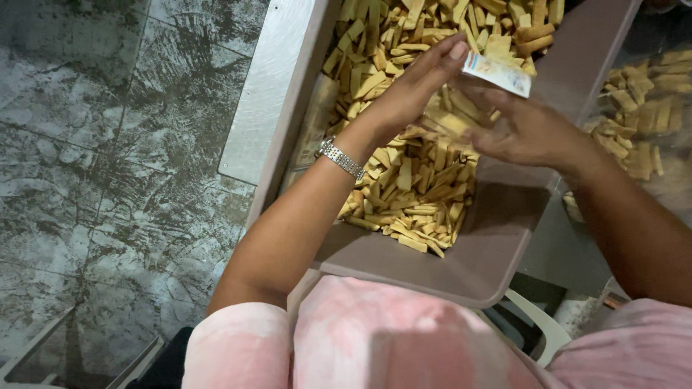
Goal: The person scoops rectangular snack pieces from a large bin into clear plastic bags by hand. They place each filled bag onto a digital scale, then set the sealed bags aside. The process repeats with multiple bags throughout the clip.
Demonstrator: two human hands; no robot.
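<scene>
Lap: pink and white clothes (404,338) fill the bottom of the view, closest of all.
Tub: a big brown plastic tub (461,270) rests just past the lap, tipped a bit, with a smooth rounded rim.
Snack sticks: lots of little yellow-brown sticks (411,187) lie heaped inside the tub, from the near end up to the top edge of the view.
Left hand: the left hand (411,90) reaches over the heap with its fingers held out long, and the fingertips pinch one end of a small packet.
Bracelet: a shiny silver bracelet (340,158) sits on the left wrist.
Right hand: the right hand (522,130) is spread open, palm mostly up, just under the packet. I cannot tell if it grips the packet or only touches it.
Packet: a small flat white packet (497,73) with bits of blue and orange on it, shaped like a short strip, held up over the sticks between the two hands.
Clear bag: on the right, a see-through bag (649,115) holds more of the same sticks, just beside the tub.
Metal sheet: a flat grey metal sheet (270,86) lies along the left side of the tub.
Floor: grey stone-look tiles (108,158) with dark swirls cover the left half of the view.
White chair: a bit of white plastic (537,320) peeks out under the tub, low on the right.
</scene>
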